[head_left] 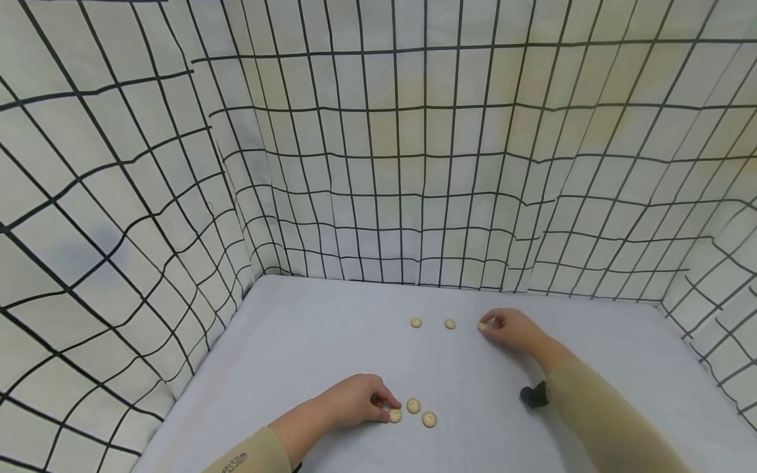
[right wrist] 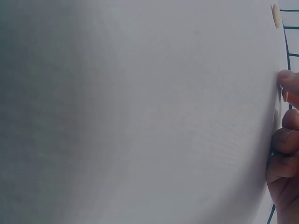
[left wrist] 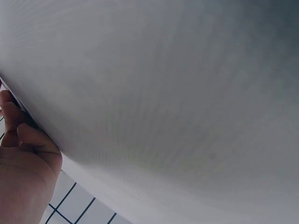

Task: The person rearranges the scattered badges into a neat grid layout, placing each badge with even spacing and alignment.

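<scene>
In the head view, my right hand (head_left: 510, 328) pinches a round cream button (head_left: 483, 326) between thumb and fingertips at the table's far side. To its left lie two similar buttons, a middle one (head_left: 450, 324) and a left one (head_left: 416, 322), forming a row with it. Closer to me, my left hand (head_left: 359, 401) has thumb and forefinger at the edges of another cream button (head_left: 395, 415), pinching it on the table. Beside that one lie two more buttons, one upper (head_left: 413, 406) and one lower (head_left: 429, 419). Both wrist views show curled fingers, with the left hand's button hidden.
A white cloth covers the table (head_left: 331, 328). White walls with a black grid (head_left: 378, 177) enclose it at the back and both sides. A dark wrist camera piece (head_left: 534, 395) sticks out under my right sleeve.
</scene>
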Available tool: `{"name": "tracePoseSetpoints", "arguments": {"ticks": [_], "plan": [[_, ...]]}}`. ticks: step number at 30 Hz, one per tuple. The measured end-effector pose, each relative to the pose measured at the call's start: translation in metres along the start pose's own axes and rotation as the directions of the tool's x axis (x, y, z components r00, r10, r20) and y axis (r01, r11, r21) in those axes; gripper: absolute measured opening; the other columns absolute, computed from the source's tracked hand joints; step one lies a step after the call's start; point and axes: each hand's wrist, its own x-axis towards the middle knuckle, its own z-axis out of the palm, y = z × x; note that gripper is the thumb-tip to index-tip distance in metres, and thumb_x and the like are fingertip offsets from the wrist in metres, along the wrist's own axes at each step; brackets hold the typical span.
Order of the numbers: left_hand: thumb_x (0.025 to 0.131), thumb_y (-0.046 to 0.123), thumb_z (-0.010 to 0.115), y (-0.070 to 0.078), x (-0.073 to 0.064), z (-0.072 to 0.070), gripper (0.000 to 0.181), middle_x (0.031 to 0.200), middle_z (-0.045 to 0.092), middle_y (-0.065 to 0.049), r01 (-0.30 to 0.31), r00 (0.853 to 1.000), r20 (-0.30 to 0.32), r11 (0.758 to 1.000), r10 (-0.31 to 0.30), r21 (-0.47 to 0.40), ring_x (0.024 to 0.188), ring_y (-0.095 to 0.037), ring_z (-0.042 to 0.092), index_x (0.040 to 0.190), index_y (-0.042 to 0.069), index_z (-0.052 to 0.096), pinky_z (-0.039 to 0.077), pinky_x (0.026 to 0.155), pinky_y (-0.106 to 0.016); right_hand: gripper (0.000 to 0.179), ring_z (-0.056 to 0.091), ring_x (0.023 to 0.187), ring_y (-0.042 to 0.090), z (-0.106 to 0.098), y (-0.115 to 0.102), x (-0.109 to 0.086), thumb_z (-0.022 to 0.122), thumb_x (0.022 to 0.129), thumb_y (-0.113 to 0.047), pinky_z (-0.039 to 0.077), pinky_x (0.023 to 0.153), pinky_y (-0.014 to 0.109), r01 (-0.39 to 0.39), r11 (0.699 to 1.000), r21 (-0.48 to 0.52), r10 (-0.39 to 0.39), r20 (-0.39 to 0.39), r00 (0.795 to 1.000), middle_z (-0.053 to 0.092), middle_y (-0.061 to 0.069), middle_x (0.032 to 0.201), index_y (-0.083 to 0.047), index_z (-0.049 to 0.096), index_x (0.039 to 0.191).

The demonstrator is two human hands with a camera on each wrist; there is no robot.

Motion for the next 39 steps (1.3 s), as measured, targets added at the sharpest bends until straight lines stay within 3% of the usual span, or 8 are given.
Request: {"name": "tracePoseSetpoints", "arguments": {"ticks": [39], "plan": [[0.082,0.017,0.081,0.0035,-0.0015,-0.0007,0.019,0.078,0.054,0.012,-0.023,1.0,-0.01,1.0,0.023,0.003,0.072,-0.002,0.048,0.099,0.024,0.08,0.042,0.069,-0.024,0.041,0.05,0.087,0.021,-0.0023,-0.0033,-0.0032,0.069,0.092,-0.04,0.04,0.072,0.037,-0.055,0.998,-0.035,0.055,0.015,0.998,0.058,0.004,0.097,-0.018,0.069,0.127]]}}
